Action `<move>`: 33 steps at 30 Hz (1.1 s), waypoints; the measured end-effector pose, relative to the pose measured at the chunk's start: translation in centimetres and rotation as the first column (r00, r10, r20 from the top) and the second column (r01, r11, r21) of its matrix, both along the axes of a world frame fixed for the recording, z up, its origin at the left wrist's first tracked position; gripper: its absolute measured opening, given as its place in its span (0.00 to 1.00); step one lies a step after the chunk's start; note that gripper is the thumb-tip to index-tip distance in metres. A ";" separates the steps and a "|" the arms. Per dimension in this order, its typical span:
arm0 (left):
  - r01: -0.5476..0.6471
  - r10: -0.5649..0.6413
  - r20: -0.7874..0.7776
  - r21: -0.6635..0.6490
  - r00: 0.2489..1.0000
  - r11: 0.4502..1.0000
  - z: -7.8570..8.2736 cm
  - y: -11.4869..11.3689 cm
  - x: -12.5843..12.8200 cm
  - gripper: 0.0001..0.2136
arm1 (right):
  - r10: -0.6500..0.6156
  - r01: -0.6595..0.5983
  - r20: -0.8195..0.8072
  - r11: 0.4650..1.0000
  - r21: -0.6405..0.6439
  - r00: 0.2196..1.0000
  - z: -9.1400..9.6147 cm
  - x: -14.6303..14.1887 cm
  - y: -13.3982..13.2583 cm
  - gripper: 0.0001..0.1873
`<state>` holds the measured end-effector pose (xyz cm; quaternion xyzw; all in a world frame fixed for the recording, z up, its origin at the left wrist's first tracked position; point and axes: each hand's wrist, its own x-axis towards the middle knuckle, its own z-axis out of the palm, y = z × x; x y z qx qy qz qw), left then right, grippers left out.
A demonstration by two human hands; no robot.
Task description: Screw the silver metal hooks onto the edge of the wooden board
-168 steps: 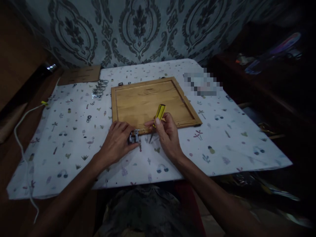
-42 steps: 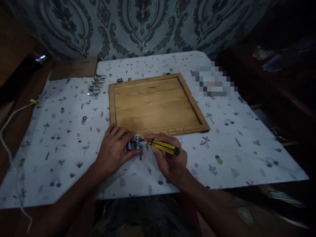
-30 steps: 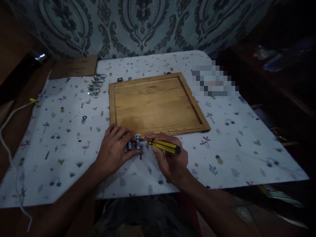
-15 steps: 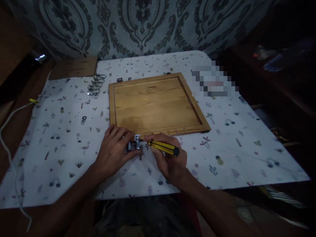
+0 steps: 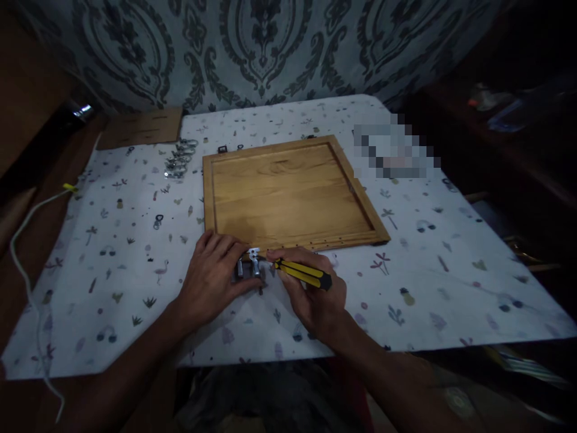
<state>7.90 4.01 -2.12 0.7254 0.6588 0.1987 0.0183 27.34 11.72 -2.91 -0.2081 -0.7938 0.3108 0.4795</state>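
A framed wooden panel (image 5: 288, 192) lies flat on the table, with small dark holes along its near edge. At the left part of that edge, my left hand (image 5: 205, 273) pinches a shiny metal fitting (image 5: 255, 262) with holes in it between thumb and fingers. My right hand (image 5: 322, 300) is closed around a screwdriver (image 5: 304, 273) with a yellow and black handle. Its shaft points left toward the fitting. The dim light and my fingers hide the tip, so I cannot tell whether it touches a screw.
Several metal fittings (image 5: 179, 159) lie in a row left of the panel. Behind them is a piece of cardboard (image 5: 139, 127). A white cable (image 5: 20, 258) hangs at the left. The patterned tablecloth (image 5: 406, 264) covers the table, and a blurred-out item (image 5: 394, 147) lies at the back right.
The whole view has shifted slightly, so everything appears a little further right. Both hands keep the same grips, and the fitting and screwdriver stay at the panel's near edge.
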 end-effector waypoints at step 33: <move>-0.542 0.530 0.123 0.100 0.839 0.835 -0.8 -0.5 -16.0 0.16 | -0.154 0.148 0.005 0.952 0.267 0.988 -0.5 -0.5 0.9 0.08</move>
